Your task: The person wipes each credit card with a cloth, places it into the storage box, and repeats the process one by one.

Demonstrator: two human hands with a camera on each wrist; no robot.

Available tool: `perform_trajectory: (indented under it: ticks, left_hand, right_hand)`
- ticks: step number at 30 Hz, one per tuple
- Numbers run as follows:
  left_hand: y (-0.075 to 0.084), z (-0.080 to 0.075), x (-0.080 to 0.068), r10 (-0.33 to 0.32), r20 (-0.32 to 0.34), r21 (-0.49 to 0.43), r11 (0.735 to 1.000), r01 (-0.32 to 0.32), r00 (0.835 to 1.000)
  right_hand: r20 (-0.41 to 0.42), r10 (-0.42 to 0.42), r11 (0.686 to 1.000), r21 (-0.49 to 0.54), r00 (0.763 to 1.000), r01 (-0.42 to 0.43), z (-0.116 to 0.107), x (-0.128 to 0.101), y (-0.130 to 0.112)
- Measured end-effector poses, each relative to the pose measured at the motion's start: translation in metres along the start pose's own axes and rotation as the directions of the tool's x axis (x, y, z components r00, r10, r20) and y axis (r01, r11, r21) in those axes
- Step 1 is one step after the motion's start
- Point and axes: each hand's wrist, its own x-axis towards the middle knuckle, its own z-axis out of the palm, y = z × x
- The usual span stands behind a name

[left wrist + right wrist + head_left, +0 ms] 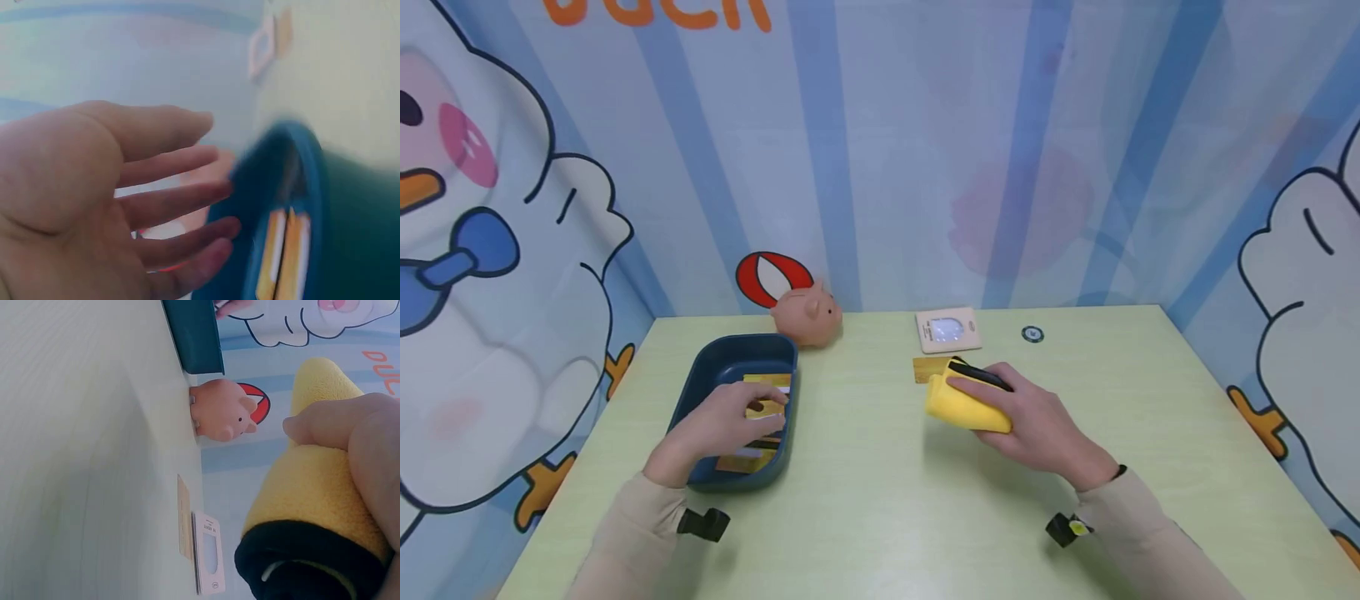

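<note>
My right hand grips a rolled yellow cloth with a black edge, holding it above the table's right half. In the right wrist view the thumb presses on the soft yellow roll. My left hand hovers over a dark blue bin. Its fingers are spread, loosely bent and hold nothing, as the left wrist view shows of the hand. Inside the bin lie several flat yellow-gold pieces, partly hidden by the left hand.
A pink piggy bank stands behind the bin, near the printed backdrop. Toward the back right lie a pale card-like pack, a flat gold piece partly behind the cloth, and a dark round chip.
</note>
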Motion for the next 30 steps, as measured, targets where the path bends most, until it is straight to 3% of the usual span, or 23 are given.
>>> perform_trajectory:
  ticks: [4,7,12,17,22,27,30]
  left_hand:
    - [0.023,0.006,0.004,0.103,-0.106,-0.042,0.993,-0.108,0.989]
    - [0.043,0.014,0.009,0.136,-0.138,-0.096,0.984,-0.15,0.981]
    - [0.074,0.033,0.022,0.179,-0.13,-0.157,0.967,-0.198,0.975]
    - [0.094,0.059,0.04,0.188,-0.086,-0.184,0.962,-0.201,0.978]
    - [0.101,0.083,0.063,0.15,-0.047,-0.244,0.957,-0.157,0.987]
    - [0.1,0.1,0.09,0.023,-0.055,-0.297,0.954,-0.038,0.998]
    - [0.096,0.11,0.107,-0.06,-0.085,-0.328,0.944,0.029,0.995]
  right_hand:
    - [-0.001,0.013,1.0,-0.002,1.0,-0.013,-0.002,-0.002,0.002]
    - [0.0,0.028,1.0,-0.008,1.0,-0.028,-0.004,-0.002,0.003]
    - [-0.009,0.033,0.999,-0.011,0.999,-0.033,-0.007,-0.002,0.003]
    - [-0.019,0.032,0.999,-0.018,0.999,-0.032,-0.008,-0.002,0.005]
    - [-0.018,0.048,0.999,-0.014,0.999,-0.048,-0.01,-0.003,0.006]
    - [-0.022,0.059,0.998,-0.013,0.998,-0.059,-0.013,-0.003,0.008]
    - [-0.027,0.061,0.998,-0.014,0.998,-0.061,-0.015,-0.004,0.01]
